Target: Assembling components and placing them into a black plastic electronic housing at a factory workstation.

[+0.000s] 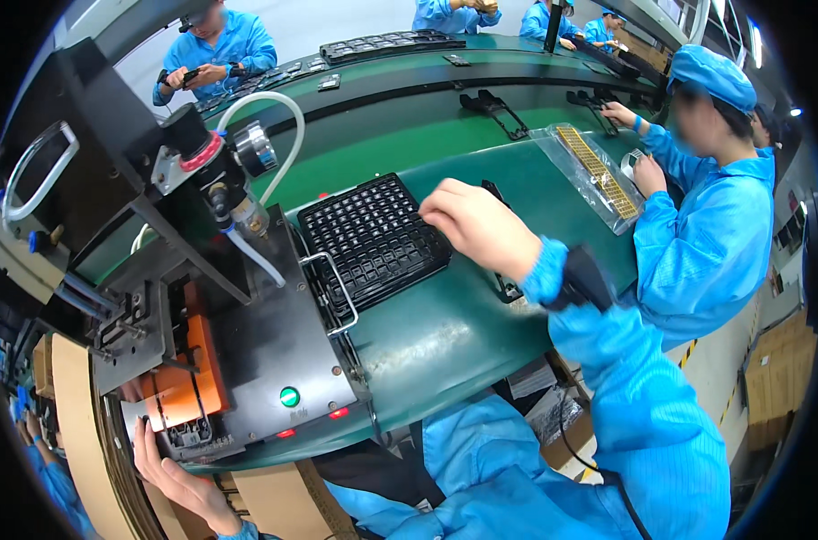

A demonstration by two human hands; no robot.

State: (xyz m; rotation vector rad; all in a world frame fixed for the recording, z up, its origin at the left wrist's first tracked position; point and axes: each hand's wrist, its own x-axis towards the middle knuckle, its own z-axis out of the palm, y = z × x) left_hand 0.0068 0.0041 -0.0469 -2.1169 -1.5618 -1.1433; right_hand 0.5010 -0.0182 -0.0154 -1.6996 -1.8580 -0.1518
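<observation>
My right hand (483,227) is over the right edge of a black tray (373,238) with rows of small pockets. Its thumb and fingertips are pinched together at the tray's edge. Whatever lies between them is too small or hidden to make out. At the lower left, my left hand (182,479) has its fingers stretched out along the front corner of a black bench machine (278,360). Those fingertips are beside the machine's orange fixture (206,369), near a small dark part (191,434) at its front end. Several tray pockets appear to hold small pieces.
A metal handle (341,297) sticks up between machine and tray. A pressure gauge (254,148) and a pale hose rise behind. Green button (289,396) on the machine's top. A co-worker (706,216) sits right, by a bagged yellow strip (593,171). Black frames (494,112) lie farther back.
</observation>
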